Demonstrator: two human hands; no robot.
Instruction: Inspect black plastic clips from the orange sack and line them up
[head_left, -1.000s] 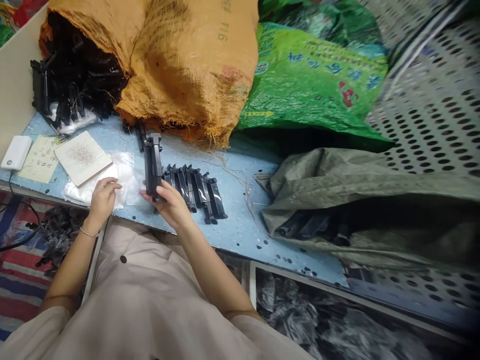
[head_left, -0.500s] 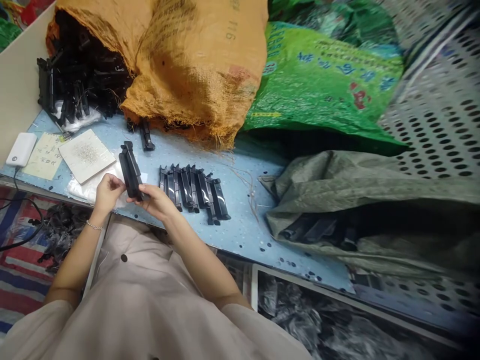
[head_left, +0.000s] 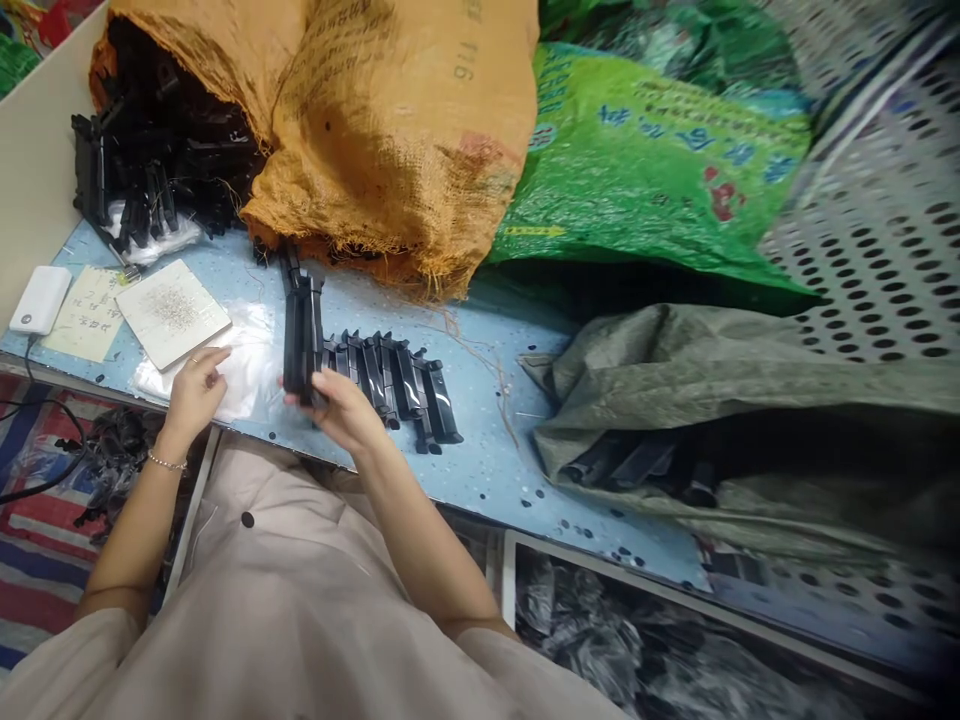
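My right hand [head_left: 341, 405] grips the lower end of a long black plastic part [head_left: 302, 335], held at the left end of a row of similar black parts [head_left: 409, 375] lying on the blue table. My left hand [head_left: 196, 388] is over clear plastic bags [head_left: 251, 365], just below a white square plate [head_left: 174, 312] covered with tiny specks. Its index finger reaches out, a little apart from the thumb, and nothing shows between them.
An orange woven sack [head_left: 397, 130] spills black parts at the back left. Green sack [head_left: 652, 170] and grey-green sack [head_left: 750, 430] lie to the right. A white device [head_left: 43, 300] with a cable and a yellow note [head_left: 84, 315] sit at far left.
My right hand has carried the black part to the right, and the part stands straighter in view. My left hand has come away from it and shifted left, its fingers parting.
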